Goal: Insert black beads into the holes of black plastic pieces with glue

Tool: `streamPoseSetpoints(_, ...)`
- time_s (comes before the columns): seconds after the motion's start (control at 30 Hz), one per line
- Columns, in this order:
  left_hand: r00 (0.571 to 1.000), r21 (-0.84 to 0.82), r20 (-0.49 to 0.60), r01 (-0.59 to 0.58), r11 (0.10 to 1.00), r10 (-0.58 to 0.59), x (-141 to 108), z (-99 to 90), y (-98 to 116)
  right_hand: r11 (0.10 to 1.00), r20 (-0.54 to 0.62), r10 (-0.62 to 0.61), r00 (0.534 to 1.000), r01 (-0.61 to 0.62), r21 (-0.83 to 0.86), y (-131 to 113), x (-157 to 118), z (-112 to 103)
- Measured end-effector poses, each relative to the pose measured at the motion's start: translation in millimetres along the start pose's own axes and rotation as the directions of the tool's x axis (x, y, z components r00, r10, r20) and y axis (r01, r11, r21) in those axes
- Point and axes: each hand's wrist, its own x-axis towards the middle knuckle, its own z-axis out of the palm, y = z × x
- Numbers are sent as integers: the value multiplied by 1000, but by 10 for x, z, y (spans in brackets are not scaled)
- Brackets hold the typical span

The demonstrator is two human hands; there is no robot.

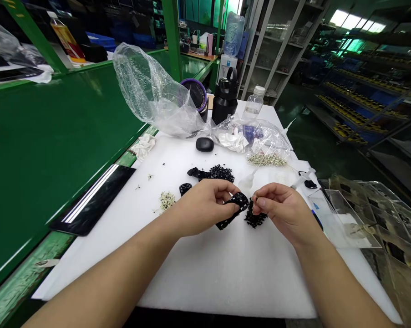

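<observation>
**Bare forearms (pixel 123 269) foremost, black piece (pixel 230 221) gripped in the left hand (pixel 201 207), just beside the right hand (pixel 276 207)**

Reaching in from the near edge over a white tabletop (pixel 225 282), both forearms, angled toward each other. At the left hand, thumb pressed on top and fingers curled beneath, closed firmly on the black piece. Tilted there, from below the thumb up toward the right fingertips, with small bright spots along its surface.

At the right hand, thumb and fingertips drawn together in a pinch, near the upper end of the piece but apart from it. Too small to tell whether gripping anything. Directly beneath those fingertips, partly covered, a near heap of black bits (pixel 255 220).

Beyond the hands, a far heap of black bits (pixel 222 173) beside a longer dark item (pixel 195 173). Next to the left wrist, a small black lump (pixel 185 188); farther left, a heap of pale bits (pixel 166 200). Behind the gap between the hands, a translucent bottle (pixel 246 183). Farther back, a black oval case (pixel 204 145) and a clear bag (pixel 266 160) with pale bits inside. Off to the left, lying along the table edge, a glossy dark panel (pixel 92 198).
</observation>
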Motion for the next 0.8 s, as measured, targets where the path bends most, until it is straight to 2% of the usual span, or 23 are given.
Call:
streamPoseSetpoints(0.27,997,0,-28,-71,997,71,-26,7,17,988,-73,-78,994,67,-142,4,-23,42)
streamPoseSetpoints(0.4,997,53,-47,-54,997,56,-48,19,59,971,-69,-92,993,74,-229,-29,-78,77)
streamPoseSetpoints(0.6,991,122,-85,-90,988,100,-47,13,104,951,-42,-82,996,66,-302,-16,-92,95)
streamPoseSetpoints(0.8,980,204,-105,-144,968,168,2,40,-32,934,-27,-87,996,72,-351,37,-71,78)
